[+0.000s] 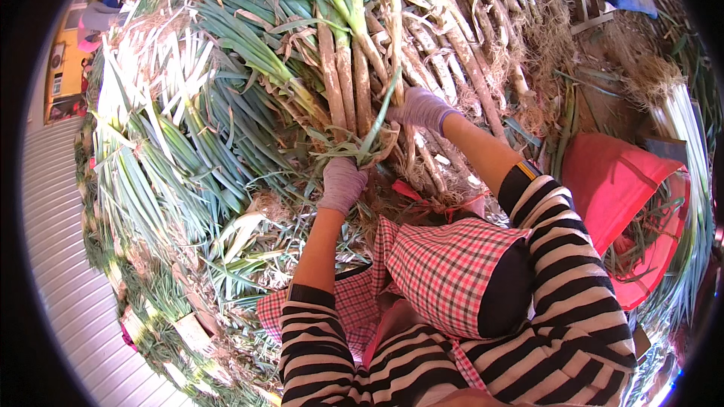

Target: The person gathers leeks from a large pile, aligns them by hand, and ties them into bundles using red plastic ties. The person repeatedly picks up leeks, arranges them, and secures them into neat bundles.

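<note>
Both my hands wear thin pale purple-grey gloves. My left hand (341, 182) is closed around some torn green leek leaves (362, 150) below the near end of the pile. Up and to the right, my right hand (419, 108) is among the soil-coated stems of long green leeks (345, 79); its fingertips are partly hidden behind a stem, so its grip does not show clearly. Brown outer skins and fine roots lie around both hands. The leeks' green tops point away from me, and the rooty ends of others lie to the right.
Cleaned leeks with white stems (164, 68) are heaped at the left. More white-stemmed leeks (673, 102) lie at the far right. A red fabric bag (611, 181) holding leaf scraps stands near my right arm. Trimmings litter the ground. Another person (99, 16) is at the upper left.
</note>
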{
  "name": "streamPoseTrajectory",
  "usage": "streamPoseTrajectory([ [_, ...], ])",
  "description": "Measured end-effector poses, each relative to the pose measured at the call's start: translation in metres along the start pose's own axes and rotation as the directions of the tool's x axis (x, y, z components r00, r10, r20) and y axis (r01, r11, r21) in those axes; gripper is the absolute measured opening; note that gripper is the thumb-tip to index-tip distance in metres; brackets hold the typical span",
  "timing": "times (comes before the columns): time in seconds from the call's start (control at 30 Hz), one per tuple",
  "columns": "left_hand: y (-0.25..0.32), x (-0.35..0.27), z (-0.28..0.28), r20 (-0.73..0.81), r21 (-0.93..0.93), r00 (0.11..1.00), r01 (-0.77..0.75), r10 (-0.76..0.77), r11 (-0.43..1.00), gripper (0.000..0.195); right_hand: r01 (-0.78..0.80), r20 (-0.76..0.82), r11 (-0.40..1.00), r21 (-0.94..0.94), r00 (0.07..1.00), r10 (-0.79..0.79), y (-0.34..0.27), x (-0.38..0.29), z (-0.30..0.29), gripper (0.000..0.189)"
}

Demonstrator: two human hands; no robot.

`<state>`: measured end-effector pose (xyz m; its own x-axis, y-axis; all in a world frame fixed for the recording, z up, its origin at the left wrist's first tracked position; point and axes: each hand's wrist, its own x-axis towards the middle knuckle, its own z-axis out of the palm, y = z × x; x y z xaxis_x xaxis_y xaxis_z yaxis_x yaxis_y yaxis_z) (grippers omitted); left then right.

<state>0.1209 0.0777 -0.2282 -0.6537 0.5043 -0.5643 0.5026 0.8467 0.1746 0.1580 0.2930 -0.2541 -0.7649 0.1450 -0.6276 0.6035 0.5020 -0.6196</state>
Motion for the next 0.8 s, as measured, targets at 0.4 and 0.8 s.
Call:
streamPoseTrajectory([
  [0.4, 0.010, 0.000, -0.007, -0.033, 0.071, 0.997, -0.069, 0.071, 0.995, 0.035, -0.011, 0.286, 0.786, 0.618, 0.934, -0.212, 0.083, 0.031, -0.028, 0.044],
  [0.8, 0.006, 0.016, 0.022, -0.245, -0.007, 0.965, -0.095, 0.091, 0.995, 0.041, 0.260, 0.029, 0.956, 0.134, 0.963, -0.266, 0.057, -0.051, -0.056, 0.042],
])
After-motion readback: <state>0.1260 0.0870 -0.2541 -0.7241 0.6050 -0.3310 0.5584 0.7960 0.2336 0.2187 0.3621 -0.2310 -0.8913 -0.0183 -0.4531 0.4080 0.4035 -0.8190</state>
